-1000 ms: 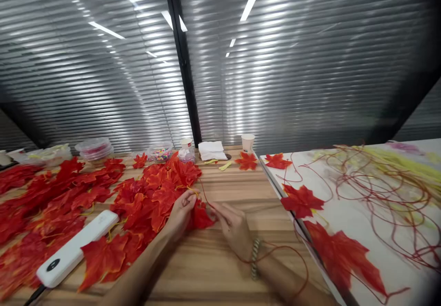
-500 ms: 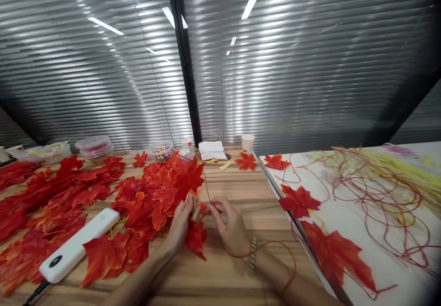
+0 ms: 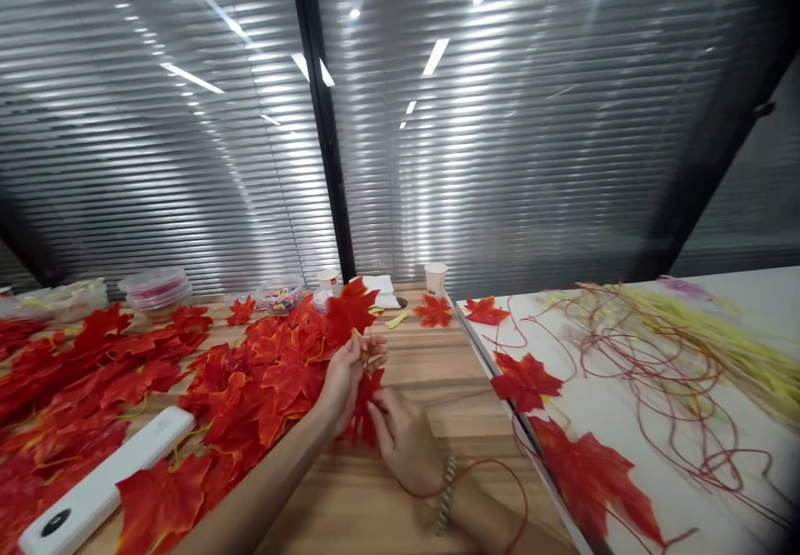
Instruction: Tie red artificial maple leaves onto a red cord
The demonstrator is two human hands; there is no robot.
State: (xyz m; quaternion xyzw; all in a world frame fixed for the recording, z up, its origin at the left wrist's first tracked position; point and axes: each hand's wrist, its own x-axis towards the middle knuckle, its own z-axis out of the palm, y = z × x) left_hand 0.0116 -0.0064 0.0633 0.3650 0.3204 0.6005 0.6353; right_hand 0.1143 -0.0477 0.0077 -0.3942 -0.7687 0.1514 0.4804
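Note:
My left hand is closed around the stem end of an artificial red maple leaf, whose blade stands up above the fingers. A second red leaf hangs below, between my two hands. My right hand pinches at the edge of this lower leaf with thumb and forefinger. A thin red cord loops out from under the right hand, past a beaded bracelet. Whether the cord also lies in the right fingertips is hidden.
Heaps of red leaves cover the left, beside a white power bank. Plastic tubs, a bead container and a paper cup line the back. On the white board lie tangled red cord and several leaves.
The upper leaf now stands upright above my left hand, apart from the heap. My right hand has moved down from the cord near the left fingers to the lower leaf. The view has tilted up.

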